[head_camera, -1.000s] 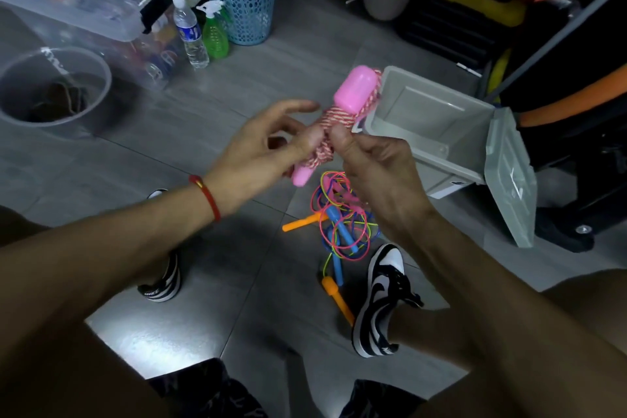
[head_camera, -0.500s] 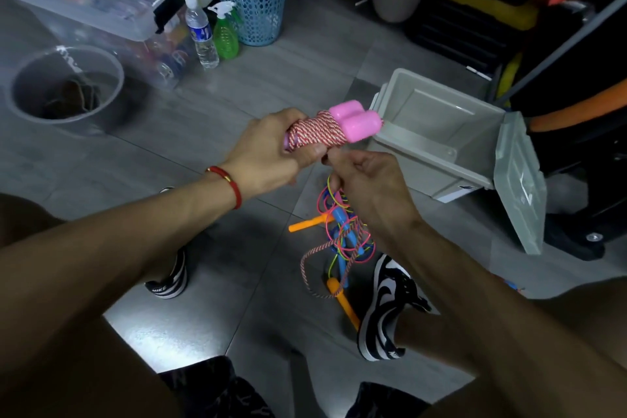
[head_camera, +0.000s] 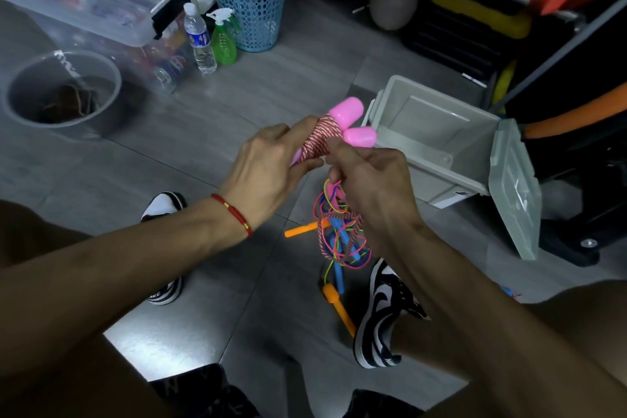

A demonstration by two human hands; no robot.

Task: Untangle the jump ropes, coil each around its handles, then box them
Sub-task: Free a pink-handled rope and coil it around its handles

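- Plainly, the biggest risk is the loose tail: the striped rope (head_camera: 321, 137) is mostly wound round the pink handles (head_camera: 353, 122), but its free end hangs down from the right hand (head_camera: 368, 180) into the tangled ropes (head_camera: 339, 237) on the floor. If it catches a loop there, the next turn could drag the heap up and re-knot it.
- Next, the coil could slacken. The left hand (head_camera: 268, 163) is wrapped round the wound part while the right hand pinches the cord just below it; any slip in either grasp would likely let the turns spring off.
- The two handles splay apart at their far ends, so wraps near that end might slide off.
- The open grey box (head_camera: 437, 159) sits just beyond the hands, lid hanging open to its right; a careless toss could miss it.
- The grey tiled floor (head_camera: 258, 88) is glossy, so plastic handles would probably skid.
- Around it: a clear storage bin (head_camera: 84, 3), a blue basket (head_camera: 252, 0), a round tub (head_camera: 62, 88), a water bottle (head_camera: 200, 39) and a green spray bottle (head_camera: 224, 37).
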